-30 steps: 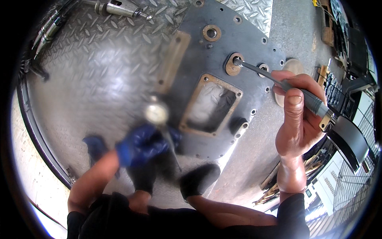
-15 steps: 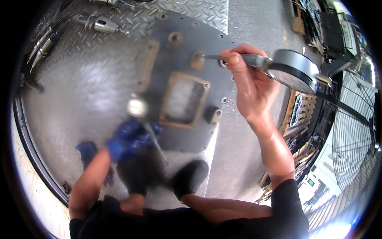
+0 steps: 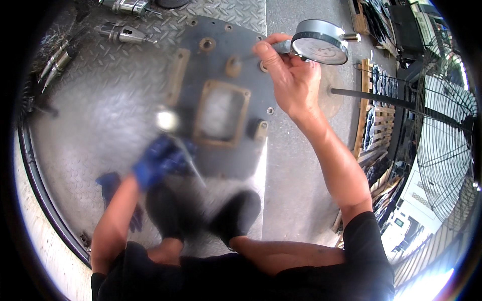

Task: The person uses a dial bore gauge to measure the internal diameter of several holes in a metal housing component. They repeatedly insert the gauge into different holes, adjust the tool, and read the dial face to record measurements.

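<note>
My bare right hand [image 3: 293,70] grips the handle of a dial gauge [image 3: 320,42] with a round grey-rimmed face. Its thin stem slants toward a brownish raised boss [image 3: 232,66] on a large dark metal plate [image 3: 221,163]; blur hides whether the tip touches. The plate has several bolt holes and a rectangular opening with a brown rim [image 3: 200,113]. Over the plate's near left edge, my left hand [image 3: 163,158], in a blue glove, is closed round a thin rod with a bright round end [image 3: 166,120]. Blur hides that tool's exact kind.
Metal tool holders [image 3: 125,33] lie at the upper left on the diamond-pattern floor sheet [image 3: 90,120]. A loose blue glove [image 3: 108,185] lies beside my left forearm. My dark shoes [image 3: 236,210] are by the plate's near edge. A large fan [image 3: 447,145] and wooden pallets [image 3: 369,110] stand right.
The view has shifted slightly. My right hand has moved up and left with the gauge, and the dial has swung farther from me. My left hand keeps its grip on the rod.
</note>
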Motion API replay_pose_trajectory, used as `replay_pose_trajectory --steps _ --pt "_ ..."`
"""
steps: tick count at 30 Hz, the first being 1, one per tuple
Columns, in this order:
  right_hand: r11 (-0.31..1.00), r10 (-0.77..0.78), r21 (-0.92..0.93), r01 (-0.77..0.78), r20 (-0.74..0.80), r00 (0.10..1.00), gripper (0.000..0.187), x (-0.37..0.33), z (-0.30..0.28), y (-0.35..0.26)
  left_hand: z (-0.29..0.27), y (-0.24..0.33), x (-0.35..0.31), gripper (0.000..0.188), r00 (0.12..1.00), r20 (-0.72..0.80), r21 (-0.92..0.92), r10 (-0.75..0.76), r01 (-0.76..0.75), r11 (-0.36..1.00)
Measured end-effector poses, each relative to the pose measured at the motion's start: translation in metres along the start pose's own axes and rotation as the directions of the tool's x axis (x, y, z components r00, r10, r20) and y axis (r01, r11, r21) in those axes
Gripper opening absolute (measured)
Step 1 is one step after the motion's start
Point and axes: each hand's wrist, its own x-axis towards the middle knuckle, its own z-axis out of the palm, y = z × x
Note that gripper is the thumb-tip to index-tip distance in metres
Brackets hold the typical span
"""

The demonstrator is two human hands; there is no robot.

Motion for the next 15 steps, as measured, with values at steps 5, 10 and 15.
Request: replay_pose_trajectory --steps 5,10,15 --pt "0.995 0.004 0.096 -0.003 -0.011 1.0 0.017 -0.006 0.004 0.001 0.002 0.001 0.001 0.033 1.0 0.011 0.028 0.018 -0.018 0.999" --pt "0.997 -0.004 -0.073 0.003 -0.011 1.0 0.02 -0.003 0.001 -0.006 -0.005 -0.012 0.002 0.034 0.994 0.006 0.141 0.11 -0.11 0.984" --pt "0.994 0.033 -0.107 -0.036 -0.024 0.999 0.024 0.003 -0.001 0.0 -0.002 -0.008 0.003 0.032 0.996 0.017 0.074 0.093 -0.094 0.993"
